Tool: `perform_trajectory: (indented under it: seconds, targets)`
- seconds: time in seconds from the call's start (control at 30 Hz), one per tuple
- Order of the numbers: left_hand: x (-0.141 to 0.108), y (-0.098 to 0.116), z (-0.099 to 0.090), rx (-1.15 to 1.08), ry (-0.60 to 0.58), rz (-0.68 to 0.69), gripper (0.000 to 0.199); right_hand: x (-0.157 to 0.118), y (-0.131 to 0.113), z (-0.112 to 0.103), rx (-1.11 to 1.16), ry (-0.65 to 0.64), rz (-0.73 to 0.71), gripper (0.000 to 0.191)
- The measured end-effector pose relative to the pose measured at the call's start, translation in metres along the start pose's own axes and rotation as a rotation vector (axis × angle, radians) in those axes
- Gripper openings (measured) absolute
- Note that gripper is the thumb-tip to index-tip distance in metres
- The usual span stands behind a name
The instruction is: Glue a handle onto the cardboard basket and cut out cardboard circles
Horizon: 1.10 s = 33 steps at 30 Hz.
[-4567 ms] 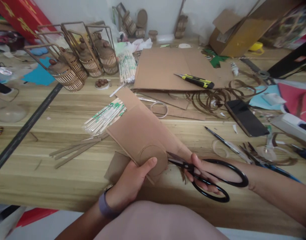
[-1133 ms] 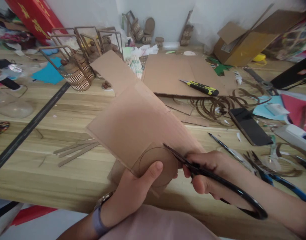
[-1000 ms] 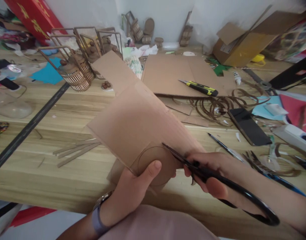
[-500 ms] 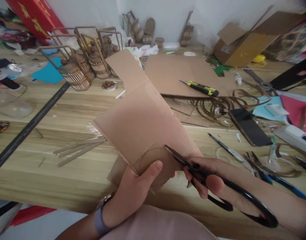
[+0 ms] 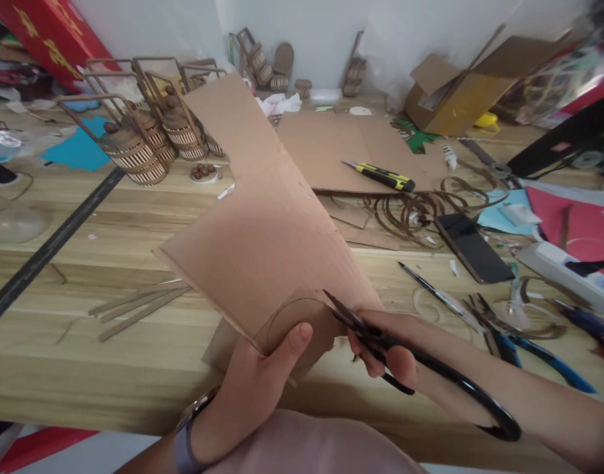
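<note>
A large sheet of brown cardboard [image 5: 252, 224] slants across the middle of the view, with a round outline drawn near its lower edge. My left hand [image 5: 262, 382] grips that lower edge, thumb on top inside the circle and fingers hidden underneath. Black-handled scissors [image 5: 410, 349] are in my right hand [image 5: 381, 342], their blades at the upper right of the drawn circle, on the cardboard. Part of the circle's right side has a rough cut edge. Beneath my left hand another piece of cardboard [image 5: 216, 349] shows.
Small barrel-shaped crafts with tall handles [image 5: 139, 158] stand at the back left. A yellow-black utility knife [image 5: 381, 176] lies on flat cardboard [image 5: 322, 145]. To the right are a phone [image 5: 474, 247], a pen [image 5: 430, 286] and blue-handled pliers [image 5: 543, 355]. Thin strips [image 5: 139, 306] lie left.
The view has shifted slightly, so most things appear farther left. The scissor handles have come closer together, and the cardboard has tilted a little in my left hand.
</note>
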<state>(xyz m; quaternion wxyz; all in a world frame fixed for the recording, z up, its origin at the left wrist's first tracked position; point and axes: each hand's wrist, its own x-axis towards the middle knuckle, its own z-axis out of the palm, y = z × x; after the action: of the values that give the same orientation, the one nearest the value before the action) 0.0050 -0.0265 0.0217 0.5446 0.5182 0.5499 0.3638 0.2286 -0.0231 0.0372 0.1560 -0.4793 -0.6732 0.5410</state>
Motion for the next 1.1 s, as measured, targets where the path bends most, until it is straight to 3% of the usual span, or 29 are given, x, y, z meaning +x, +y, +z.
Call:
perform_trajectory:
  seconds: [0.17,0.3,0.5,0.87,1.1]
  targets:
    - [-0.001,0.001,-0.001,0.015,-0.05,-0.016,0.026,-0.005,-0.019,-0.01,-0.085,-0.061,0.04,0.069]
    - [-0.001,0.003,0.0,0.008,-0.114,-0.032,0.029,-0.006,-0.014,-0.011,-0.104,-0.007,0.054,0.065]
    - [-0.001,0.005,0.002,-0.05,-0.139,-0.003,0.023,-0.004,-0.013,-0.014,-0.123,-0.024,0.029,0.078]
    - [-0.002,0.007,0.004,-0.144,-0.171,-0.14,0.024,-0.002,-0.019,-0.017,-0.111,-0.08,0.099,0.074]
    - [-0.001,0.004,0.002,-0.211,-0.263,-0.139,0.029,0.001,-0.011,-0.01,-0.144,0.001,-0.032,0.07]
